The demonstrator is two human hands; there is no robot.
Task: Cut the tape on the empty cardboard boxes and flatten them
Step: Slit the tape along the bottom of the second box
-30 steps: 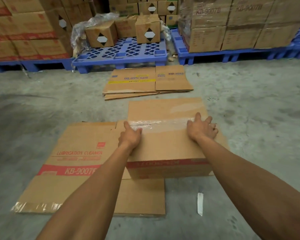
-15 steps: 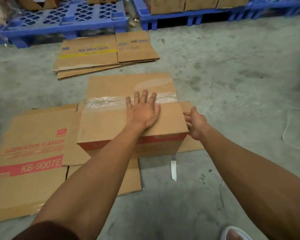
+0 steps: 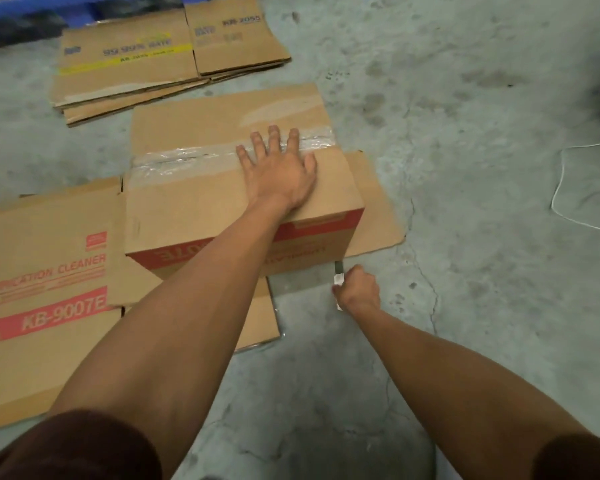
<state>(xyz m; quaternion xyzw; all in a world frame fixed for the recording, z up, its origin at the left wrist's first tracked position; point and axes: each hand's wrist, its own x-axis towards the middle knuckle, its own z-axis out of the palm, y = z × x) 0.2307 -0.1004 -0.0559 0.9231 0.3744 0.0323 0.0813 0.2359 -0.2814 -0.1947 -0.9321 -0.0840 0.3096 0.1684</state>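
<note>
The left hand [image 3: 281,174] lies flat, fingers spread, on top of the brown cardboard box [image 3: 222,188] with clear tape [image 3: 174,161], standing on the concrete floor [image 3: 465,168]. The right hand [image 3: 359,292] is clenched around a white utility knife [image 3: 338,275] by the box's near corner.

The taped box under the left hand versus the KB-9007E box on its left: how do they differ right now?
The taped box stands assembled, its sides upright; the KB-9007E box lies flattened on the floor. Clear tape seals the taped box's top seam, while the KB-9007E box's flaps lie spread open. The left hand presses flat on the taped box; no hand touches the KB-9007E box. Both are brown cardboard with red print.
</note>
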